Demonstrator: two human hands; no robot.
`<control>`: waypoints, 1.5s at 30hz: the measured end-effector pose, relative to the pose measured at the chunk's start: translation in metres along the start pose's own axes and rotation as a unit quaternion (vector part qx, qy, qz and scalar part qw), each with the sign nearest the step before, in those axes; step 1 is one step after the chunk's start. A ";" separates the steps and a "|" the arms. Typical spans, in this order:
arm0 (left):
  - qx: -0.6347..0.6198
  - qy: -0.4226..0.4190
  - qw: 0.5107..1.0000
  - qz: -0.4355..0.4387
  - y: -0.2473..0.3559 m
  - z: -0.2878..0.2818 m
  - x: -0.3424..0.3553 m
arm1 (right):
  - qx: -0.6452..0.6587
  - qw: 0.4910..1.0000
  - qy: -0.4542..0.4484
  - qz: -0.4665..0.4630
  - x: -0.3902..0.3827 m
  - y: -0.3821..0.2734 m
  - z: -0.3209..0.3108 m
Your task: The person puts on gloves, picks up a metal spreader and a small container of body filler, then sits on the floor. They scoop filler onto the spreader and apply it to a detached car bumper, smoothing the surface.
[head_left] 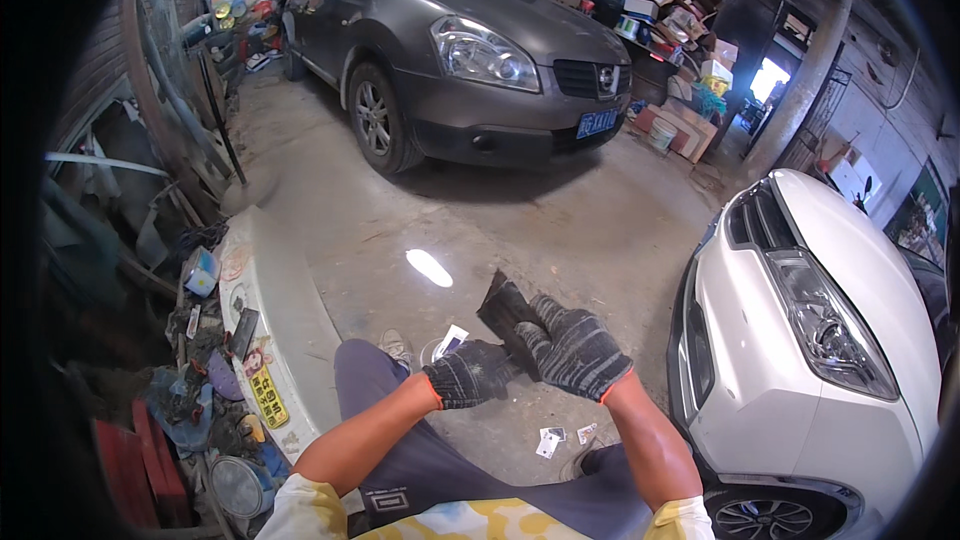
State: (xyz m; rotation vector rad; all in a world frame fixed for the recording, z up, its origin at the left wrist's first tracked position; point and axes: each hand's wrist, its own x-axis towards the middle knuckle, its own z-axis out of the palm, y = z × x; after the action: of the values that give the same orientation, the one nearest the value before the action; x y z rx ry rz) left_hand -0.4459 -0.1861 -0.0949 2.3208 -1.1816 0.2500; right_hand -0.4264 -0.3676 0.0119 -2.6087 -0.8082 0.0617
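Observation:
Both my hands wear dark knit gloves with orange cuffs. My left hand (pixel 468 373) and my right hand (pixel 577 348) together grip a flat dark piece (pixel 503 307), like a worn black pad or plate, held in front of me above the concrete floor. My right hand lies over its near end; my left hand holds it from the left side. My knee in dark trousers (pixel 370 375) is raised below my left arm.
A grey car (pixel 470 40) is parked ahead, a white car (pixel 800 340) close on my right. A white bumper panel (pixel 285 320) and piled scrap lie on the left. Small paper scraps (pixel 556 438) lie on the floor. Shelves with boxes (pixel 680 30) stand at the back.

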 end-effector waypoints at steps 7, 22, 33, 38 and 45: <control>0.013 0.053 0.994 -0.097 0.000 0.014 -0.005 | -0.093 0.993 0.073 0.021 -0.004 0.002 -0.010; -0.408 0.756 0.409 -0.308 -0.048 -0.051 -0.270 | 0.050 0.973 0.129 0.185 -0.054 0.153 0.084; -0.517 0.790 0.236 -0.230 -0.045 0.041 -0.383 | 0.233 0.960 0.090 0.128 -0.042 0.123 0.112; -0.574 0.689 0.195 -0.398 -0.020 0.038 -0.330 | 0.150 0.979 0.117 0.079 -0.042 0.092 0.124; -0.640 0.327 0.546 -0.430 0.035 0.010 -0.136 | 0.377 0.924 -0.052 0.047 -0.050 0.046 0.133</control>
State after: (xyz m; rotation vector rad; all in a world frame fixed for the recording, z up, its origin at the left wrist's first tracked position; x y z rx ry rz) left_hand -0.5569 -0.1133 -0.1430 0.9594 0.3264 -0.1270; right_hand -0.4649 -0.3806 -0.1318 -1.9129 -0.5415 0.4485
